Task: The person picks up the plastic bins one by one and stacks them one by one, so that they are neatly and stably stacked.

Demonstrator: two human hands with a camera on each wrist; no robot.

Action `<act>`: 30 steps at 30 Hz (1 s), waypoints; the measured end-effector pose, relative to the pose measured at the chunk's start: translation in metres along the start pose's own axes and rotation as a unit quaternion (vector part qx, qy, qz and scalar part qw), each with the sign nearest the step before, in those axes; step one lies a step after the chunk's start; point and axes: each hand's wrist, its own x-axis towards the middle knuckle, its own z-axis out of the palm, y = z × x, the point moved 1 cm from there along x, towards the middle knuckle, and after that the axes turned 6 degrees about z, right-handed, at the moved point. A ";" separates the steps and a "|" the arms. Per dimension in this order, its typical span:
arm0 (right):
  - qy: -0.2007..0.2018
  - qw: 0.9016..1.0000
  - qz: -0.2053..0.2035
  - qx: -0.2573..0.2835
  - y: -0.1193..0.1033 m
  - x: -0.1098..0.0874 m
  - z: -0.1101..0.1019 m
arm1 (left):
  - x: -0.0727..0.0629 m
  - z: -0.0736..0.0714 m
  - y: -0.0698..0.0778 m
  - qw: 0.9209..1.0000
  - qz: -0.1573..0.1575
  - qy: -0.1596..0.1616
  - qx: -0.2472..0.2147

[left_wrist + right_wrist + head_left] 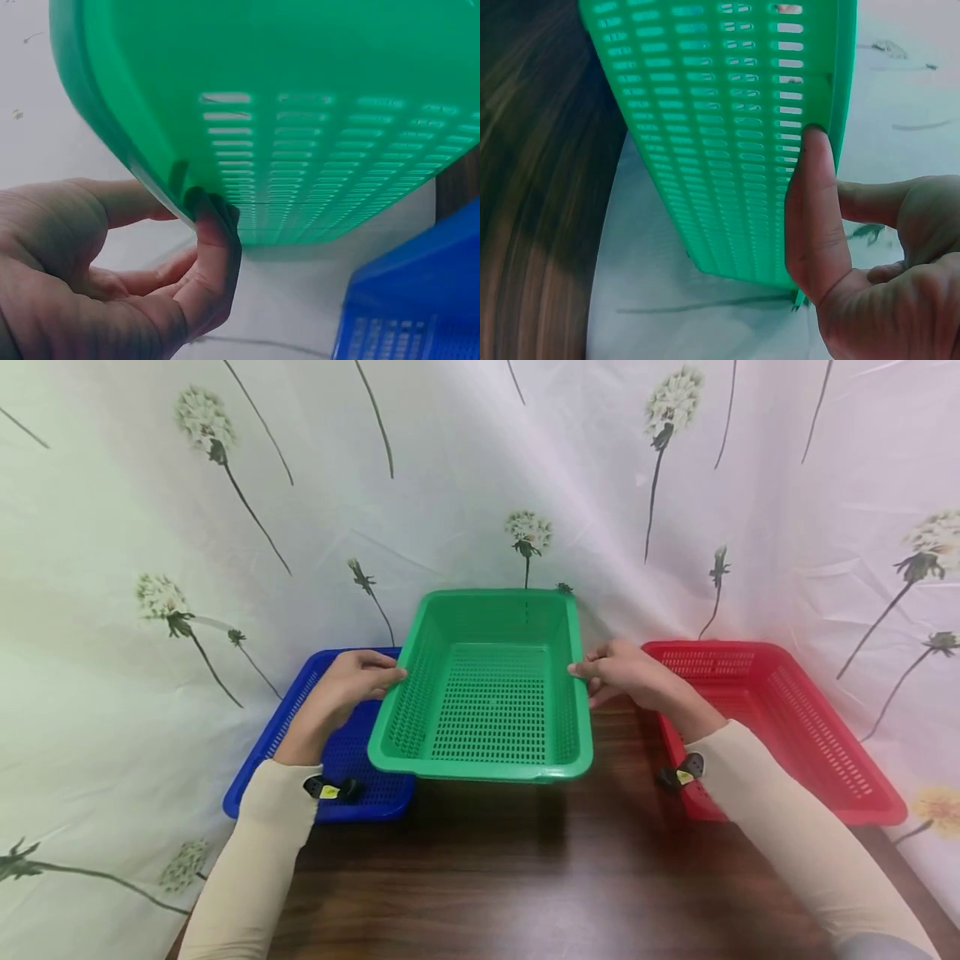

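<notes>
Between both hands a green plastic basket (491, 693) with slotted sides and floor is held up above the table, its far end raised toward the cloth. Nothing lies inside it. My left hand (352, 683) pinches its left rim, thumb on top and fingers curled beneath, as the left wrist view shows with the hand (157, 262) at the rim. On the opposite side my right hand (626, 672) pinches the right rim; in the right wrist view its fingers (817, 225) press against the outer slotted wall.
A blue basket (352, 814) stands on the brown wooden table (480, 893) at left, partly hidden behind the left hand and green basket. At right stands a red basket (825, 752), overlapped by the right forearm. Behind hangs a white cloth (450, 510) printed with dandelions.
</notes>
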 end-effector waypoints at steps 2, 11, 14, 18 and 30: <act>-0.005 1.000 -0.006 0.008 -0.007 0.003 0.006 | -0.006 -0.009 -0.003 1.000 -0.003 0.002 -0.010; -0.042 0.997 -0.013 0.065 -0.040 0.016 0.036 | -0.026 -0.051 -0.021 1.000 -0.013 0.000 -0.022; -0.049 0.996 -0.002 0.079 -0.049 0.021 0.048 | -0.033 -0.064 -0.030 0.999 -0.011 -0.012 -0.035; -0.067 0.995 -0.003 0.080 -0.056 0.029 0.063 | -0.038 -0.079 -0.041 0.998 -0.010 -0.004 -0.060; -0.124 0.985 -0.045 0.114 -0.077 0.048 0.104 | -0.046 -0.115 -0.073 0.997 -0.042 0.054 -0.020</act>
